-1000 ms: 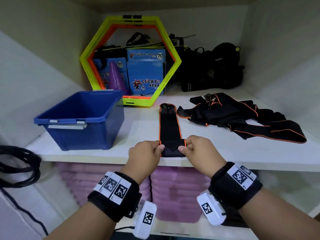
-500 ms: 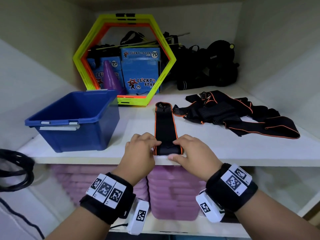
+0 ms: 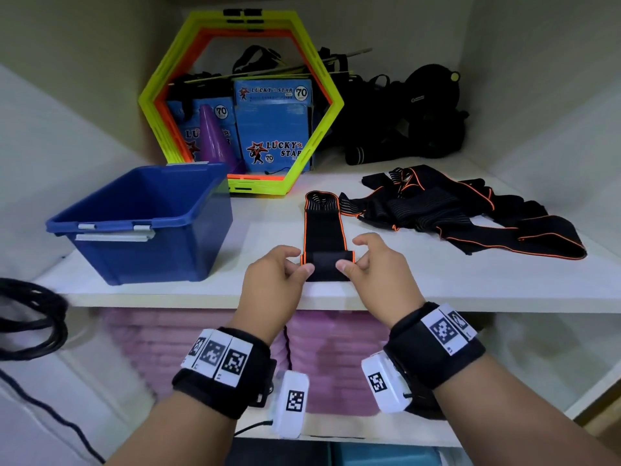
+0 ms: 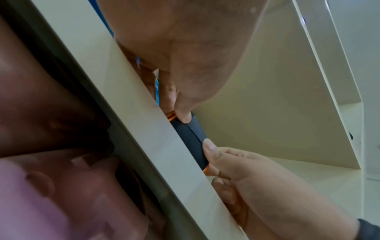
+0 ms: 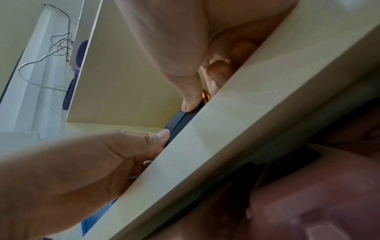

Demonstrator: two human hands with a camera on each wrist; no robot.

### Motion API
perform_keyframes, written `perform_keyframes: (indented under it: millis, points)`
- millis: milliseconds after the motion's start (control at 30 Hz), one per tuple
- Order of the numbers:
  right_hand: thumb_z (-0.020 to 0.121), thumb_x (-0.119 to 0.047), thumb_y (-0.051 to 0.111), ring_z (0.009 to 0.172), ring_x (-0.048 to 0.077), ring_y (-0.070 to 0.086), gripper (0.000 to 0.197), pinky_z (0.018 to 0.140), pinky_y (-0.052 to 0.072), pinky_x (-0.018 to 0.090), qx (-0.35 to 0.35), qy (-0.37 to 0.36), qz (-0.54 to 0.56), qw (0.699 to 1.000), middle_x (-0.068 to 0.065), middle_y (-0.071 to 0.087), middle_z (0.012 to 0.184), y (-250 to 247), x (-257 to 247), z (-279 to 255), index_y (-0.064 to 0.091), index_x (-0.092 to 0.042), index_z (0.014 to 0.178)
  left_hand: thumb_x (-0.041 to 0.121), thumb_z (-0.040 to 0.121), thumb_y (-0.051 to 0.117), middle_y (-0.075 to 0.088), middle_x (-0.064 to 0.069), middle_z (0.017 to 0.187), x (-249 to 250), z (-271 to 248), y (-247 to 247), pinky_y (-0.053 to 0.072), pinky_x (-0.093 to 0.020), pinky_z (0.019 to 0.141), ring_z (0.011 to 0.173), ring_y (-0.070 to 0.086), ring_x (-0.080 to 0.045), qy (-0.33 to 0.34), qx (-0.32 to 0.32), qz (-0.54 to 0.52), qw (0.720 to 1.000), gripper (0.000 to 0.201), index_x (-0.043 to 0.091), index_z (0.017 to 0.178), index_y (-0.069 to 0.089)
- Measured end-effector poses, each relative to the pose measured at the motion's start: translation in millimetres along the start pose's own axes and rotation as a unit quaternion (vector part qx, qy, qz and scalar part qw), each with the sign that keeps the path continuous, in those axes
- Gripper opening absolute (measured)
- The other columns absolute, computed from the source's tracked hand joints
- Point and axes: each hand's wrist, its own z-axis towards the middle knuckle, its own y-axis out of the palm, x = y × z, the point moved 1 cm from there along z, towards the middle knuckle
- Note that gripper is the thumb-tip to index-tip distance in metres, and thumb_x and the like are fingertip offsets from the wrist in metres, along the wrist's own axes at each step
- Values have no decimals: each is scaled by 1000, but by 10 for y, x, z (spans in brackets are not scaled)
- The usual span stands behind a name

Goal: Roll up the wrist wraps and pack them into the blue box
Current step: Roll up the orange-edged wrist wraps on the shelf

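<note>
We see the left hand (image 3: 275, 277) and the right hand (image 3: 376, 270) side by side at the front edge of a white shelf (image 3: 470, 284). Between them lies a black wrist wrap with orange edges (image 3: 324, 230). It stretches away from the hands toward the back of the shelf. The end near the hands is folded over into a small roll. The left hand pinches the left side of that roll with its thumb and curled fingers. The right hand pinches the right side the same way. From the left wrist view we see the left thumb (image 4: 185, 112) pressing on the dark roll (image 4: 193, 139), and the other thumb touching it farther along. From the right wrist view the right thumb (image 5: 191, 100) presses on the roll (image 5: 179, 123) just above the shelf edge. To the left of the left hand, a little farther back, sits the blue box (image 3: 141, 223). It is open and we see nothing inside it. To the right of the right hand and farther back lies a pile of more black wrist wraps (image 3: 470, 213), not rolled. Far behind the hands stand yellow and orange hexagon rings (image 3: 242, 31), blue Lucky Star boxes (image 3: 275, 129), a purple cone (image 3: 215, 139) and some black gear (image 3: 403, 122).
</note>
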Motion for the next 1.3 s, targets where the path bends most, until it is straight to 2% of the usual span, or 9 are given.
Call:
perform_keyframes:
  millis: [233,367,533,700,833,933,1100,1200,1300]
  points:
    - [93,-33,61,59,16,50,15,58,39,33,-3,-3,-24,1000,-6,47,52,58,49,48,58,-25,106,30,91,67,64,2,61,76,24,41,46,-25,66,68,63,-10,6,9,12,1000,13,28,101,61]
    - [100,-33,48,81,25,61,21,69,49,38,-20,-46,-99,994,0,67,80,77,80,21,65,-21,102,35,93,64,59,12,61,90,67,-4,38,-15,59,66,56,-3,36,-29,88,995,8,30,94,71]
    - [87,-55,62,92,20,60,47,74,45,33,-101,-53,-128,985,-1,62,91,-2,63,39,63,-21,119,41,99,41,55,2,86,-22,79,-21,50,-39,74,82,56,-26,143,-71,216,963,32,28,100,70]
    - [90,-31,64,103,26,60,44,86,47,35,-159,-33,-140,977,7,64,108,-49,91,103,58,-22,133,64,81,45,49,8,113,-93,109,-125,44,-40,96,106,44,-21,120,-132,231,956,54,39,126,63]
    - [95,-31,56,81,28,61,20,75,51,39,-170,-13,-149,974,4,63,82,-52,61,196,65,-13,96,65,81,44,47,8,104,-215,193,-126,41,-44,102,111,46,-23,60,-156,195,967,48,45,120,62]
    - [99,-35,52,59,24,46,42,59,35,34,-166,22,-111,980,8,48,63,-81,38,254,47,-8,67,56,95,44,51,1,97,-157,227,-83,43,-46,97,107,50,-30,21,-138,183,973,27,41,81,60]
    - [100,-41,48,52,22,37,59,53,27,33,-140,50,-94,984,6,36,54,-66,20,208,43,-7,53,59,97,39,55,3,73,-118,250,-24,43,-41,83,96,57,-35,-19,-106,160,981,50,27,65,62]
    - [99,-38,51,49,22,32,60,50,23,34,-117,64,-91,987,5,29,50,-58,-23,176,30,-13,48,55,96,46,39,6,51,-45,233,-27,44,-42,84,91,56,-41,-56,-113,132,983,53,32,49,56]
    - [97,-40,52,56,26,42,57,53,29,35,-106,82,-104,986,7,37,51,-42,-39,188,38,-9,51,54,93,53,41,5,50,-1,252,-23,40,-39,78,78,54,-36,-84,-106,117,984,53,18,54,56]
